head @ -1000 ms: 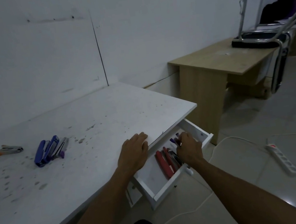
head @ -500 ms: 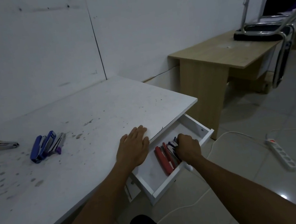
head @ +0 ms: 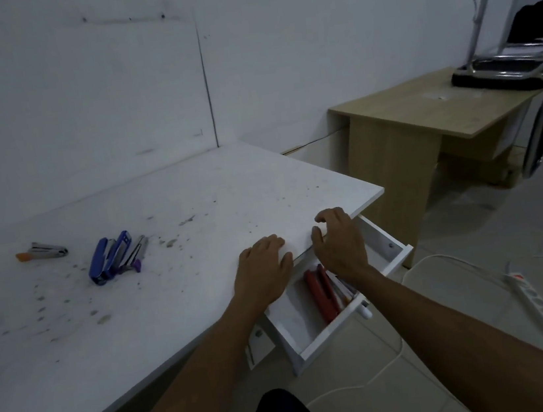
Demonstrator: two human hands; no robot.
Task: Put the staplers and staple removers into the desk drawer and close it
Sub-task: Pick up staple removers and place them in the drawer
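While drawer (head: pixel 328 335) stands open | holds red staplers (head: pixel 321 291)

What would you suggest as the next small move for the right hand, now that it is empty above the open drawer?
Probably reach the right hand left across the desk to the blue staplers and grasp one. The drawer stands open with red staplers inside, while the blue ones and an orange-tipped staple remover lie on the desktop. The left hand rests flat by the edge.
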